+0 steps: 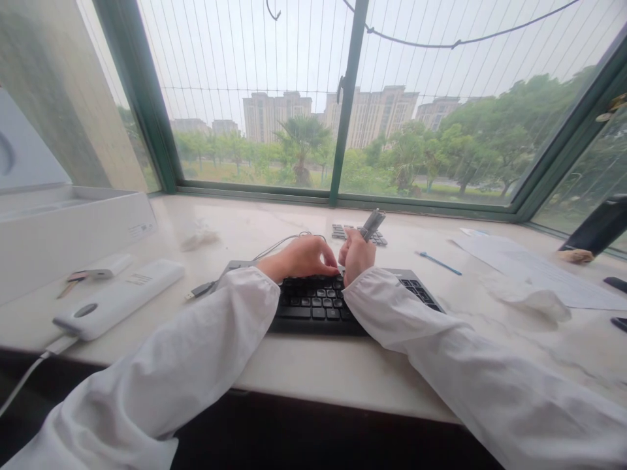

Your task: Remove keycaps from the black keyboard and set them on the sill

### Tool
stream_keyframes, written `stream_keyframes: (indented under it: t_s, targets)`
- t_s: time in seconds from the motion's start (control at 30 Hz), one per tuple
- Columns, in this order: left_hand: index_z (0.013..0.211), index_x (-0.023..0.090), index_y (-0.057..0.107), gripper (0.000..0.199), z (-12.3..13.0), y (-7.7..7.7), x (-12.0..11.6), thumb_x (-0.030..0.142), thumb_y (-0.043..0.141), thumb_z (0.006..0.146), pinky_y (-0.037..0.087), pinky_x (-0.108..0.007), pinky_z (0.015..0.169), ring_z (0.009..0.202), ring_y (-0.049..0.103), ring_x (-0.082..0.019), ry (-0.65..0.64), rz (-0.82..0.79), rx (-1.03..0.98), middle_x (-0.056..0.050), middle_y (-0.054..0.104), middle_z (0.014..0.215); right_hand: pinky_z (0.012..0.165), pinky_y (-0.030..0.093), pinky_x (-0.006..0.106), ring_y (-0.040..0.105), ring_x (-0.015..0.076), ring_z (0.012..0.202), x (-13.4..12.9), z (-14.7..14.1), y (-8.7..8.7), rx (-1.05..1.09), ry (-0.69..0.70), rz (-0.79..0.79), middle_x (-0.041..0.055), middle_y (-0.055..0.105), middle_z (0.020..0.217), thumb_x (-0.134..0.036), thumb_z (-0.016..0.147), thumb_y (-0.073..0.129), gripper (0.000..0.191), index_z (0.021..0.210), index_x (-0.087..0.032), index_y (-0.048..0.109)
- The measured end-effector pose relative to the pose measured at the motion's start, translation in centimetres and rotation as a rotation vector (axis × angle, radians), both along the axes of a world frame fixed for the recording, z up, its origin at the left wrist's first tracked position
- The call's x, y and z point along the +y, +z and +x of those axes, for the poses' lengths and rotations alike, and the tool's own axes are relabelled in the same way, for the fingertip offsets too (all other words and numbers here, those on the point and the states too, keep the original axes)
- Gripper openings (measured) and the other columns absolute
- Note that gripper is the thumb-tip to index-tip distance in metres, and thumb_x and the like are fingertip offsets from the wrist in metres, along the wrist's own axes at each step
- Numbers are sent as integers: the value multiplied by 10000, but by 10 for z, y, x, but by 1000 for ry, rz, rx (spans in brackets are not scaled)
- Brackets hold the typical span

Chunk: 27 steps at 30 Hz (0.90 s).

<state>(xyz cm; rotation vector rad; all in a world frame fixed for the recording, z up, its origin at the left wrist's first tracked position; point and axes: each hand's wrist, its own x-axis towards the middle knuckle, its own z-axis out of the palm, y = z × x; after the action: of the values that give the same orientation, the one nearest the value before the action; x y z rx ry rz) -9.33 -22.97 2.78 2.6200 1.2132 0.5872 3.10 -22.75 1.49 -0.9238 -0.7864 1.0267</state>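
Note:
A black keyboard (298, 320) lies flat at the front of the white sill, with caps off many of its keys. My right hand (357, 254) is closed around a grey hand tool (373, 223) that looks like a multi-tool, its handle end pointing up and away. The tool's lower end is down at the keys, mostly hidden by my fingers. From the left, my left hand (304, 257) bends over the keyboard, thumb and forefinger pinched at that same spot. Whatever lies between them is too small to make out. Behind my hands are rows of loose keycaps (379, 241).
Left of the keyboard are a USB plug (200, 290), a white power bank (125, 297), a key (78, 281) and a large white box (73, 228). To the right lie a blue stick (439, 262), papers (533, 267) and crumpled tissue (533, 300). Windows stand behind.

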Motion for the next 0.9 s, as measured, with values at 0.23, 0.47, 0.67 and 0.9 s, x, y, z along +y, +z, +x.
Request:
stream_keyframes:
  t_s: [0.23,0.47,0.67,0.9]
  targets:
    - [786,242,758,228,0,4,-4,434,646,735,394,-260,656,668,594,-158,-12,60,45,-22,707,750,264,154,208,200,51,277,4,3,2,56,-62,-19,-96,244,328,-255,724,548,363,506,-234,259]
    - [792,224,765,239,2,5,-4,425,654,723,395,-253,627,660,597,-157,-9,18,33,-33,710,749,268,138,209,171,49,274,-4,0,2,47,-18,-23,-99,209,318,-274,750,534,396,519,-235,214]
    - [845,201,772,318,-4,1,5,465,638,730,407,-245,633,651,602,-149,-65,-118,-49,-28,714,740,259,162,216,225,60,274,-1,-5,0,11,-92,5,-91,250,334,-297,721,558,365,500,-237,273]
    - [849,202,771,307,-7,0,6,454,651,721,409,-245,630,691,619,-156,-63,-157,-82,-25,722,764,251,120,208,179,48,272,10,3,2,120,-90,-95,-101,231,340,-248,707,560,354,510,-232,267]
